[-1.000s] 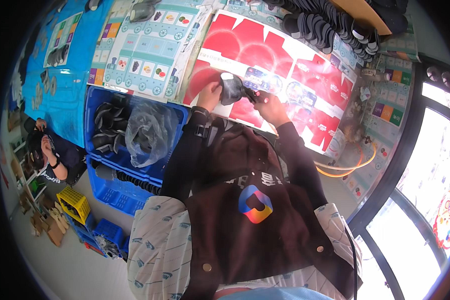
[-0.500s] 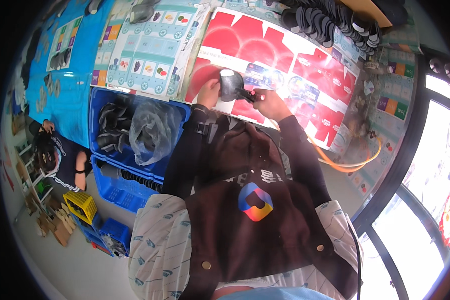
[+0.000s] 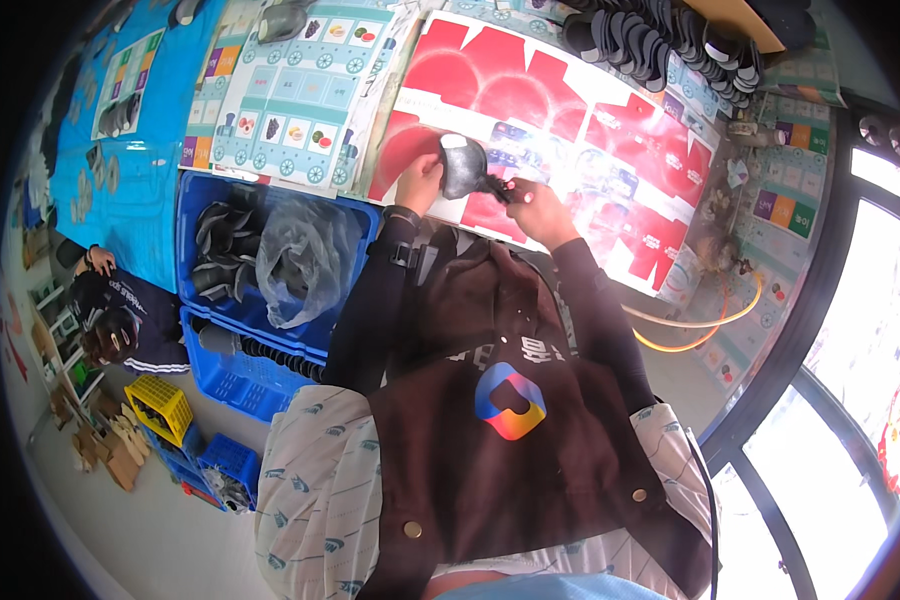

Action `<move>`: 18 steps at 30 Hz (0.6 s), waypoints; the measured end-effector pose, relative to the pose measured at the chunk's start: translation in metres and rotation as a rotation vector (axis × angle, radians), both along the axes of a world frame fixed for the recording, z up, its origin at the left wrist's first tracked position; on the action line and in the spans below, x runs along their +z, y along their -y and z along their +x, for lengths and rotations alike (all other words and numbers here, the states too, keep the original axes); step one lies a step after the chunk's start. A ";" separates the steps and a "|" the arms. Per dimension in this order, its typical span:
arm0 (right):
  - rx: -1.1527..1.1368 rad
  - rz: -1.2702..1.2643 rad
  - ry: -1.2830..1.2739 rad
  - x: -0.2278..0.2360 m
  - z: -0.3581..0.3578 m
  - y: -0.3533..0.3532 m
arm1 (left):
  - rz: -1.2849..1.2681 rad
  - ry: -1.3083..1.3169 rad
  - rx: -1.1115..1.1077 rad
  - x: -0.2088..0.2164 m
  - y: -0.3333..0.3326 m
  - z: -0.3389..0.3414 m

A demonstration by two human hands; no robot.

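While left hand (image 3: pixel 420 184) grips glossy black cupped piece (image 3: pixel 463 170) — pale patch (image 3: pixel 453 142) near top — right hand (image 3: pixel 537 212) grasps dark tool (image 3: pixel 498 188).

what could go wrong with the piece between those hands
The slim black tool with red parts in the right hand might slip and scratch the dark grey curved piece beside it. The left hand appears to grip only that piece's edge, so it could twist.
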State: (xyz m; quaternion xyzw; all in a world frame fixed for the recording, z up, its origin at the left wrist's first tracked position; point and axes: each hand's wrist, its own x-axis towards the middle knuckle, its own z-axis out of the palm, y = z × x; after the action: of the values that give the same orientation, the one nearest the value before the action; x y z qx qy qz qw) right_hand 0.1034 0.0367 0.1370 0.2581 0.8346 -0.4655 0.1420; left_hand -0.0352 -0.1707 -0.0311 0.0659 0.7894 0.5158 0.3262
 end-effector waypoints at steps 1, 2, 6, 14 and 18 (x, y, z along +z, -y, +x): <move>0.023 -0.065 -0.010 -0.002 0.002 0.000 | -0.011 -0.004 -0.003 0.002 -0.003 0.000; 0.023 -0.005 -0.091 -0.006 0.007 0.002 | -0.023 -0.008 -0.005 0.004 -0.008 0.000; -0.004 0.190 -0.046 -0.013 -0.003 -0.008 | -0.001 0.015 0.013 0.004 -0.012 0.002; 0.008 0.260 0.022 -0.003 -0.002 -0.003 | -0.027 -0.099 0.029 0.001 -0.012 0.005; -0.061 0.014 -0.002 -0.024 0.014 0.003 | -0.056 -0.084 0.005 0.021 -0.022 0.004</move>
State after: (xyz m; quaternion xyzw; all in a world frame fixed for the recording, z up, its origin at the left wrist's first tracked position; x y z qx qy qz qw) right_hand 0.1178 0.0334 0.1126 0.2838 0.8298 -0.4640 0.1252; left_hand -0.0309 -0.1484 -0.0099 0.0762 0.8167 0.4911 0.2932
